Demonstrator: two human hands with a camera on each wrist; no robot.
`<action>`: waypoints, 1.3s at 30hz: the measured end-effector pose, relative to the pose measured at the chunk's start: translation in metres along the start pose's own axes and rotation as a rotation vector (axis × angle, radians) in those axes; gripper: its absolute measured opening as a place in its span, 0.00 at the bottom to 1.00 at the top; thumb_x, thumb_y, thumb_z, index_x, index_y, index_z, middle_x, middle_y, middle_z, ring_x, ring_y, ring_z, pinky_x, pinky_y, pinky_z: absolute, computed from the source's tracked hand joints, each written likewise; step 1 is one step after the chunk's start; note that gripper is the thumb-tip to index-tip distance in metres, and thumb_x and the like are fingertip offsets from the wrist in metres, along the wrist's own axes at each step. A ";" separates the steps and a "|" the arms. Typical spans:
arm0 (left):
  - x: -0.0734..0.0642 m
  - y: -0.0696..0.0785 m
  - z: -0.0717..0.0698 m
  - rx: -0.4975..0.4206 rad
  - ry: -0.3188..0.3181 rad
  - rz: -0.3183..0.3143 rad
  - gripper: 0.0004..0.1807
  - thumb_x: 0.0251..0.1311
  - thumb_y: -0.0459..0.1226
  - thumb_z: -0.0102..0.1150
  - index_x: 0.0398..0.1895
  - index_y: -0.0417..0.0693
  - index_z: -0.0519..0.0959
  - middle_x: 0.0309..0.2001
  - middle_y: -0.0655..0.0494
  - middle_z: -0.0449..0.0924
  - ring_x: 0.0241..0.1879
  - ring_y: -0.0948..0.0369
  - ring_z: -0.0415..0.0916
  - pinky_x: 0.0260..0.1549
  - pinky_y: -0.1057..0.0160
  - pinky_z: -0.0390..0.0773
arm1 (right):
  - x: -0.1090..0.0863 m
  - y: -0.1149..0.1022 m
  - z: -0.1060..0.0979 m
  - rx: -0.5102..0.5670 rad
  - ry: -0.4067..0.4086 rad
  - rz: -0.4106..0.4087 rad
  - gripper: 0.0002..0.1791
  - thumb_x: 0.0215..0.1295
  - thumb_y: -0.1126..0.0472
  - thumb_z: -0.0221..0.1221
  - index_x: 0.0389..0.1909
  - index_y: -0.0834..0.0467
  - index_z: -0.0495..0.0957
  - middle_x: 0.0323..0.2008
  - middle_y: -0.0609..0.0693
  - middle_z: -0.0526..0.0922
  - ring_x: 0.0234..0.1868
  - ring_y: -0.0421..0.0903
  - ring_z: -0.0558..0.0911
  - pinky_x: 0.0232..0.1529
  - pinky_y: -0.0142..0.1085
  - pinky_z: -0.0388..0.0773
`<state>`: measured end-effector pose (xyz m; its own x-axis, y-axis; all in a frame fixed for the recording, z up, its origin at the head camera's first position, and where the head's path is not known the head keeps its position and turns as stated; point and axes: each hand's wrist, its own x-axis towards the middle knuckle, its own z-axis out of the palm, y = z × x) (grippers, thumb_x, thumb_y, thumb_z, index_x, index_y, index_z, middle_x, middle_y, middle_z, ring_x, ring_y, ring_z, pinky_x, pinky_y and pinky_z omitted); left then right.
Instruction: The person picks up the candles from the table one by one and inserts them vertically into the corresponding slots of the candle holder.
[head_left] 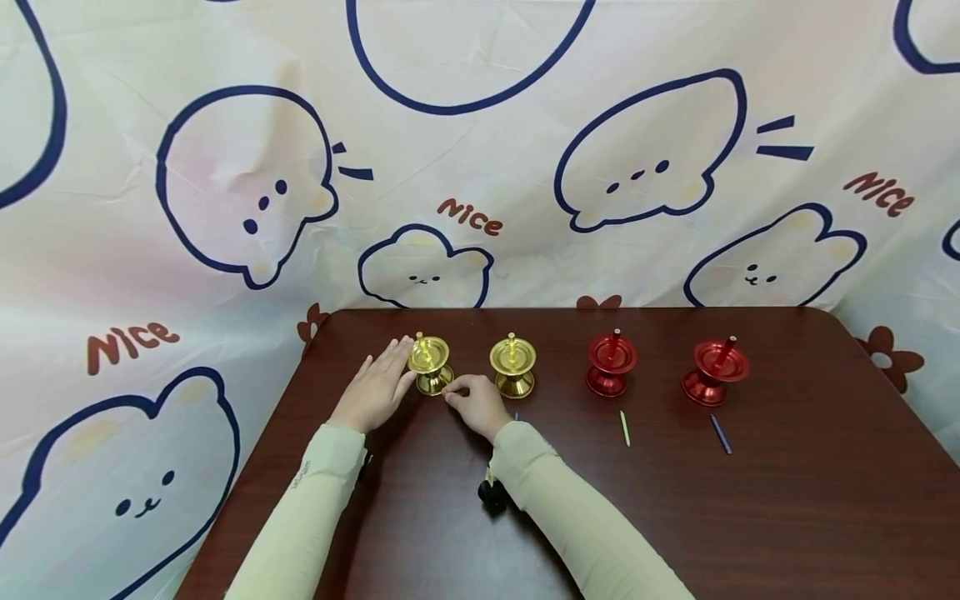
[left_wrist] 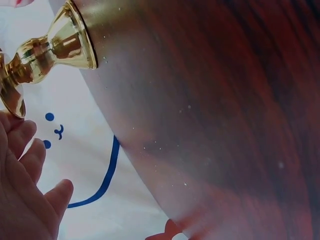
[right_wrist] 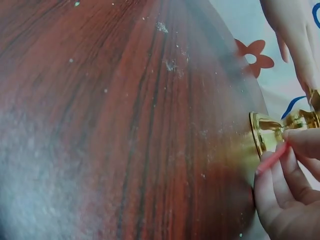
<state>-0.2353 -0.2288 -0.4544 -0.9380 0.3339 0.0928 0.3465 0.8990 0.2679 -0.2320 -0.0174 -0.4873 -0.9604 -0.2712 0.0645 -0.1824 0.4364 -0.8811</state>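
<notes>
At the far left of the row stands a gold candle holder with a yellow upright stick in its dish. My left hand reaches to its left side, fingers straight, fingertips at the dish rim; the left wrist view shows them right under the holder's dish edge. On the other side, my right hand is close to the base. Between its thumb and fingers it pinches a thin red candle, held just beside the gold holder. The head view hides this candle.
A second gold holder stands right of my right hand. Farther right are two red holders, one nearer and one at the end. A thin green candle and a blue one lie before them on the brown table.
</notes>
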 end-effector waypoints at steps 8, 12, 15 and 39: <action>0.000 0.000 0.000 -0.003 0.006 0.000 0.34 0.80 0.48 0.42 0.81 0.44 0.52 0.80 0.47 0.51 0.79 0.49 0.46 0.73 0.37 0.49 | 0.001 0.004 -0.003 0.265 -0.033 0.003 0.06 0.69 0.72 0.61 0.41 0.71 0.85 0.29 0.57 0.86 0.26 0.44 0.82 0.31 0.35 0.81; -0.001 0.000 0.001 -0.003 -0.002 -0.003 0.34 0.80 0.47 0.43 0.81 0.44 0.52 0.80 0.48 0.51 0.79 0.49 0.46 0.73 0.37 0.49 | -0.001 0.003 -0.002 0.346 -0.061 0.008 0.08 0.70 0.72 0.60 0.44 0.72 0.84 0.37 0.63 0.87 0.33 0.50 0.86 0.36 0.39 0.85; -0.002 -0.001 0.002 -0.007 0.002 -0.002 0.34 0.80 0.48 0.43 0.82 0.44 0.51 0.80 0.48 0.50 0.79 0.49 0.46 0.73 0.37 0.49 | -0.001 0.002 -0.002 0.399 -0.057 0.021 0.09 0.70 0.73 0.59 0.45 0.73 0.83 0.41 0.65 0.87 0.38 0.53 0.87 0.39 0.40 0.86; 0.000 0.000 0.002 0.008 0.006 -0.003 0.34 0.80 0.48 0.43 0.82 0.44 0.51 0.80 0.47 0.49 0.79 0.49 0.46 0.73 0.37 0.49 | 0.001 -0.003 -0.008 0.549 0.015 -0.026 0.09 0.72 0.74 0.57 0.47 0.77 0.79 0.44 0.74 0.82 0.46 0.69 0.83 0.44 0.42 0.86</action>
<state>-0.2358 -0.2283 -0.4559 -0.9391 0.3296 0.0973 0.3437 0.9023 0.2602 -0.2338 -0.0116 -0.4806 -0.9607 -0.2616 0.0932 -0.0738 -0.0829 -0.9938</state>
